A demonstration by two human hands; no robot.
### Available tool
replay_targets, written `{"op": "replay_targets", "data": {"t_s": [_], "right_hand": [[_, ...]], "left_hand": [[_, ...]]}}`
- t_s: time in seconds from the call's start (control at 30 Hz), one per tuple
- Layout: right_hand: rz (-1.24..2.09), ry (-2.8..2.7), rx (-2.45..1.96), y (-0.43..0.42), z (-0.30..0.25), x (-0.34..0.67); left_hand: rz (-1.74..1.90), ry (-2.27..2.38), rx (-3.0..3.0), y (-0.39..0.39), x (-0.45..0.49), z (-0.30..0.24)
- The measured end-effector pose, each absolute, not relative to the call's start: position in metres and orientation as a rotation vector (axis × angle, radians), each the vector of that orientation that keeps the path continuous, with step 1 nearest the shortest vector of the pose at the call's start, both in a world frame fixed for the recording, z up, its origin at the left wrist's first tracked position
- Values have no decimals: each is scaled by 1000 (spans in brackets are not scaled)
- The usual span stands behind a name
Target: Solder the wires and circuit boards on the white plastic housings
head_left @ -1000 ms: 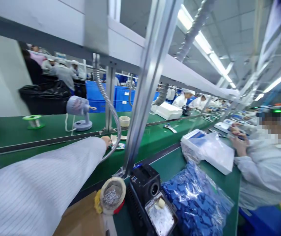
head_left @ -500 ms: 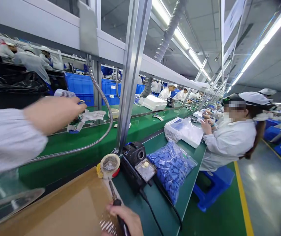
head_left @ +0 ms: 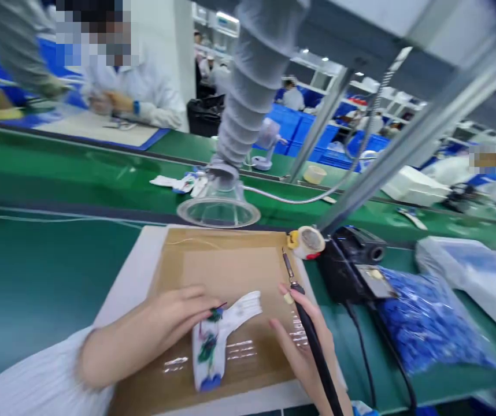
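Observation:
A white plastic housing (head_left: 210, 358), shaped like a hand-held device with a handle, lies on the brown mat (head_left: 248, 260). Green circuit board, thin wires and blue ends show inside it. My left hand (head_left: 178, 312) has its fingers closed over the upper left end of this housing; the fingertips partly cover it. In my right hand (head_left: 308, 341) is a soldering iron (head_left: 313, 341), held like a pen, tip pointing up and away. The tip is near a round tip-cleaning pot (head_left: 311, 240), apart from the housing. My right thumb is spread away from the iron.
A black soldering station (head_left: 347, 260) and a bag of blue parts (head_left: 434, 323) stand to the right. A fume-extraction hood (head_left: 219, 211) hangs beyond the mat. More white housings (head_left: 187, 182) lie on the green belt (head_left: 78, 179). A co-worker (head_left: 130, 92) sits opposite.
My view has swung left and down. My left hand has come back from over the belt to the mat, now at a white housing. My right hand still holds the soldering iron.

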State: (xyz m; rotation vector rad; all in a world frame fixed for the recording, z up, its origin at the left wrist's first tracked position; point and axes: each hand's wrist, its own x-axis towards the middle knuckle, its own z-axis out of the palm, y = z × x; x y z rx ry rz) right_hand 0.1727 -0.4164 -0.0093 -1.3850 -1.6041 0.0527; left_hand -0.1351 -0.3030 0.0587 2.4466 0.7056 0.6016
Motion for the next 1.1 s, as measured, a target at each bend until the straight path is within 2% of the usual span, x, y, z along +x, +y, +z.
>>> {"op": "replay_targets", "data": {"t_s": [0.2,0.33,0.5,0.63,0.73,0.9,1.1], "right_hand": [[368,-1747,-1458,-410,-26,147],[402,-1752,-1398,-406,-24,147],[410,-1774,-1530,-406,-22,152],[423,-1785,-1525,-403,-24,151],[442,-1820,-1478,-395,-26,149],[370,-1842,-1338,-380,-19,141],[231,-1346,-1396,-394,-8,144]], "left_hand": [[557,680,2198,-291,-120,42],[539,777,2230,-270,-106,37],[729,965,2399,-231,-101,35],[737,948,2531,-210,-110,27],[782,914,2558,-220,-124,23],[1221,813,2456,-266,-136,25],[1143,663,2466,-292,-123,12]]}}
